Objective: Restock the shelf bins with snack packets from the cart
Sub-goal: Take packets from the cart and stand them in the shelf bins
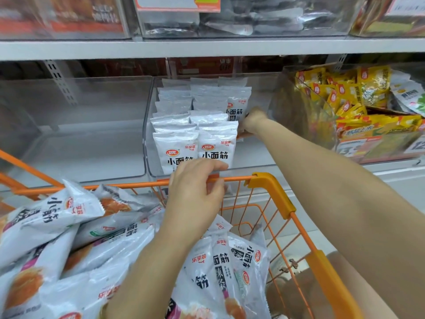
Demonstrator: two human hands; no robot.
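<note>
- A grey shelf [207, 48] was seen across the top, with clear bins set beneath it.
- An orange cart [276, 192] was parked just below the bins and heaped with loose white packets [57, 217].
- The middle bin [255, 155] was partly filled with two rows of packets [174, 146] stood upright; its right side was left bare.
- Yellow packets [368, 88] were piled in the bin to the right.
- The right hand [253, 120] was reached into the middle bin, fingers closed on the right edge of a single packet [236, 109] beside the back rows.
- The left hand [195, 192] was held at the cart's front rim, fingers curled against the foremost packets; whether anything was gripped could not be told.
</note>
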